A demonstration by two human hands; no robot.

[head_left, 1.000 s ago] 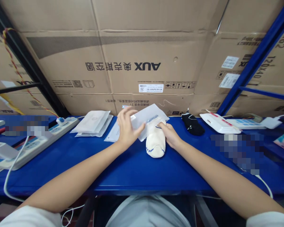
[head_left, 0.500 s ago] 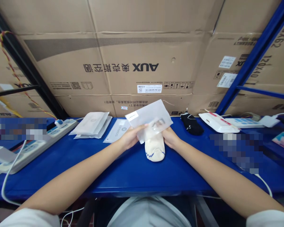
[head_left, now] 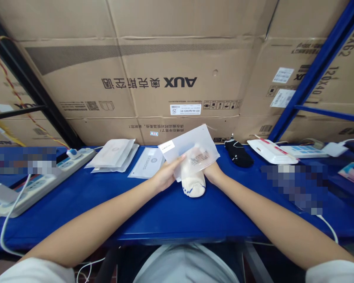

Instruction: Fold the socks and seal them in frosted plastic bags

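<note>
My left hand [head_left: 166,174] pinches the near left edge of a frosted plastic bag [head_left: 179,147], which carries a white label at its upper left. A cream sock [head_left: 194,185] with blue marks near its end is partly inside the bag, and that end sticks out toward me. My right hand [head_left: 212,171] is closed at the right of the sock, its fingers mostly hidden by the bag. A pinkish fingertip shape shows faintly through the plastic. Both hands are just above the blue table [head_left: 171,220].
Left of my hands lie a flat frosted bag [head_left: 146,163] and a stack of filled bags [head_left: 113,155]. A black sock [head_left: 238,153] and a white case [head_left: 273,152] are at the right. Power strips flank both sides; a cardboard wall [head_left: 153,59] stands behind.
The bag has shifted slightly right and covers more of the cream sock. The sock's exposed end sits a little farther from me, and my left hand has moved slightly right.
</note>
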